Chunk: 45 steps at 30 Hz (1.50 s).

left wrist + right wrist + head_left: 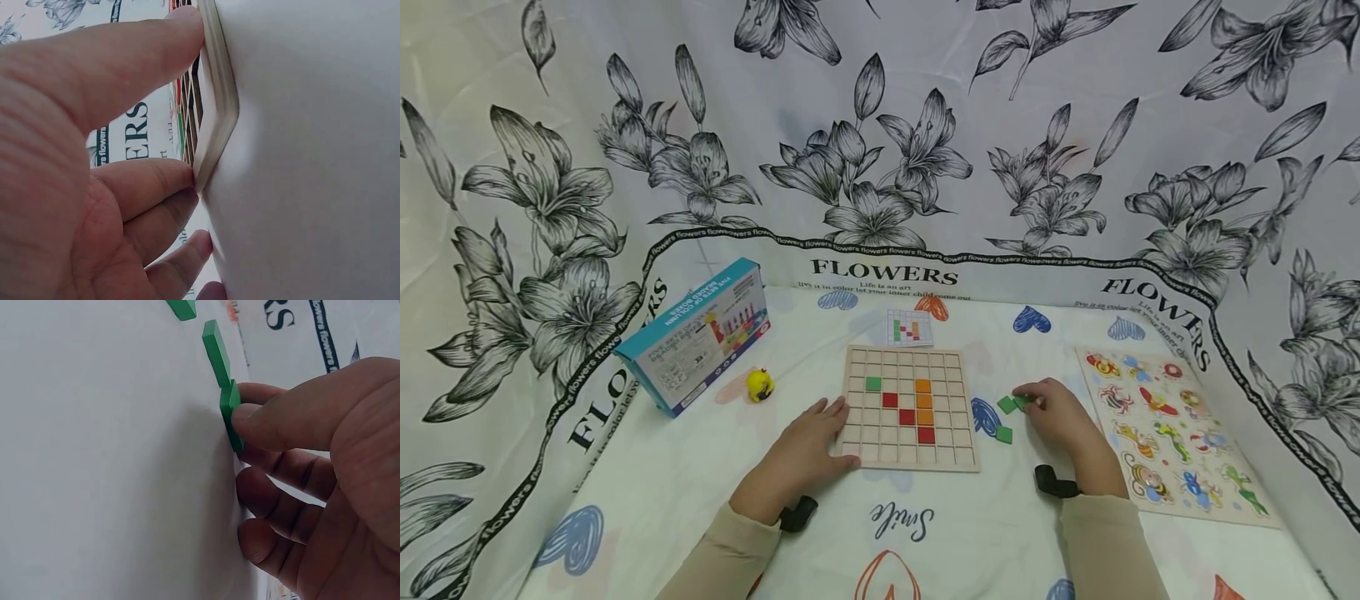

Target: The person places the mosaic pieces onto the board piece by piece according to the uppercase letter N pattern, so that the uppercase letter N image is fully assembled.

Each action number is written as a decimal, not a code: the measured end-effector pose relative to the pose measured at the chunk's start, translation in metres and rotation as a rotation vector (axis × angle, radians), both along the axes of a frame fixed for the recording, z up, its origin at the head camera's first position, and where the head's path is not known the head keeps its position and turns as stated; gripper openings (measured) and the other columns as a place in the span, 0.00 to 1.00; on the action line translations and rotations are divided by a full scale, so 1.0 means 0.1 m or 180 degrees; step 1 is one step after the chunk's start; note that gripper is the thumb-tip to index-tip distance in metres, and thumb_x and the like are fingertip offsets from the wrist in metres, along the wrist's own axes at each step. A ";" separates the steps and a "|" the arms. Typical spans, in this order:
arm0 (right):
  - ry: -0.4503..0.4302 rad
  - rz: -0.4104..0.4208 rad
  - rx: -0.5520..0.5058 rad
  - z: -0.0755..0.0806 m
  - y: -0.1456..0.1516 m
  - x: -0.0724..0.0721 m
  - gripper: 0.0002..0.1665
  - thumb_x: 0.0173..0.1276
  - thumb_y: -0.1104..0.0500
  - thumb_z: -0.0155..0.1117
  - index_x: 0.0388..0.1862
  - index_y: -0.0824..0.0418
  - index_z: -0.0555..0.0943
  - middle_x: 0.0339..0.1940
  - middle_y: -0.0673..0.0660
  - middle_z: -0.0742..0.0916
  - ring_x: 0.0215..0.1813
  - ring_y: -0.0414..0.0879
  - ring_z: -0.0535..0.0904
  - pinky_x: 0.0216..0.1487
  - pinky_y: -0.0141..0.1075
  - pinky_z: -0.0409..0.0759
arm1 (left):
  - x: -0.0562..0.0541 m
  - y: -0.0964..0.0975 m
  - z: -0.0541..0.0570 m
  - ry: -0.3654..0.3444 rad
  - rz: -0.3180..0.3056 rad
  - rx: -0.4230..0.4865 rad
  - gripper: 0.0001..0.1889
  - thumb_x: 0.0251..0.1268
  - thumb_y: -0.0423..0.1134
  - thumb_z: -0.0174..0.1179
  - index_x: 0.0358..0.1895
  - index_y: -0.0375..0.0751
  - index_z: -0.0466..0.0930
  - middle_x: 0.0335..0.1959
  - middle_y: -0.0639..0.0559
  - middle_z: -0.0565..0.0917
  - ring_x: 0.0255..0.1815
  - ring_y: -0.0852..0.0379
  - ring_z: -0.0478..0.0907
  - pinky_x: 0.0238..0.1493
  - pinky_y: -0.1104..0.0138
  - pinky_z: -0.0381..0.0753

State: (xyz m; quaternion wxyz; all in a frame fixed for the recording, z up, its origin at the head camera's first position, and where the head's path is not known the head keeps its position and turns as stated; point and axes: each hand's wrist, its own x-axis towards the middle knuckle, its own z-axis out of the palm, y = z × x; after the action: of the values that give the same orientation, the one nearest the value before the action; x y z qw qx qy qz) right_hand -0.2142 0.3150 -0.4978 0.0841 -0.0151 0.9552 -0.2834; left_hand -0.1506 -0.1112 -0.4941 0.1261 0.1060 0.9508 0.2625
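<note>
In the head view a wooden grid board (955, 458) lies flat on the cloth. On it sit a green square tile (873, 383), three red tiles (907, 417) running diagonally and three orange tiles (924, 402) in a column. My left hand (808, 442) rests at the board's near left corner, thumb on the front edge, extended fingers against the left edge. Right of the board, my right hand (1063, 417) pinches a green tile (236, 434) between thumb and fingers, low at the cloth. Another green tile (1005, 405) lies right beside it, and a third green tile (1003, 434) lies nearer.
Behind the board lies a small pattern card (910, 327) with coloured squares. A blue toy box (700, 337) and a yellow ball-like toy (760, 385) stand to the left. At the right lies a wooden insect puzzle board (1176, 433). A flower-printed curtain (865, 167) surrounds the table.
</note>
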 end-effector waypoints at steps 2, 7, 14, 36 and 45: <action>0.0007 -0.0021 -0.0009 0.00 0.00 0.01 0.20 0.81 0.65 0.59 0.66 0.61 0.87 0.60 0.65 0.85 0.57 0.59 0.79 0.67 0.61 0.80 | 0.00 0.00 0.00 0.0000 0.0002 -0.0002 0.48 0.65 0.53 0.78 0.85 0.42 0.67 0.89 0.52 0.64 0.91 0.41 0.54 0.86 0.37 0.61; -0.0069 -0.0110 -0.0090 0.00 0.02 0.02 0.18 0.81 0.63 0.61 0.66 0.63 0.85 0.62 0.65 0.84 0.56 0.58 0.78 0.62 0.56 0.81 | 0.00 0.01 0.00 -0.0004 0.0017 0.0006 0.48 0.65 0.53 0.78 0.85 0.42 0.67 0.89 0.52 0.64 0.91 0.41 0.54 0.86 0.37 0.61; -0.0091 -0.0460 -0.0195 -0.01 0.08 0.03 0.15 0.81 0.57 0.66 0.60 0.62 0.82 0.56 0.64 0.85 0.55 0.58 0.79 0.57 0.50 0.81 | 0.00 0.01 -0.01 0.0022 0.0008 -0.0024 0.48 0.65 0.53 0.78 0.85 0.42 0.66 0.88 0.52 0.64 0.91 0.41 0.54 0.86 0.37 0.62; 0.0450 0.0636 -0.0570 0.25 -1.95 -0.14 0.04 0.80 0.61 0.68 0.47 0.53 0.88 0.44 0.49 0.90 0.44 0.46 0.81 0.52 0.44 0.86 | -0.03 0.00 -0.01 -0.0011 -0.0043 0.0041 0.47 0.66 0.54 0.78 0.84 0.42 0.68 0.88 0.53 0.64 0.91 0.41 0.54 0.86 0.38 0.61; 0.0474 0.0805 -0.0339 0.09 -2.27 -0.31 0.04 0.81 0.59 0.69 0.43 0.53 0.88 0.43 0.49 0.90 0.41 0.45 0.81 0.47 0.40 0.83 | -0.04 -0.04 -0.04 0.0071 -0.0074 -0.0022 0.47 0.66 0.54 0.78 0.84 0.40 0.68 0.88 0.51 0.65 0.91 0.41 0.55 0.86 0.39 0.62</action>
State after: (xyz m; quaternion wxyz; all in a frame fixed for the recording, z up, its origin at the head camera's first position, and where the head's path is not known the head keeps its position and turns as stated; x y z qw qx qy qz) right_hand -0.2452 0.0880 -0.4889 0.0472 -0.1607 0.9329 -0.3188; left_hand -0.1542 -0.1147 -0.4983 0.1190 0.1195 0.9517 0.2565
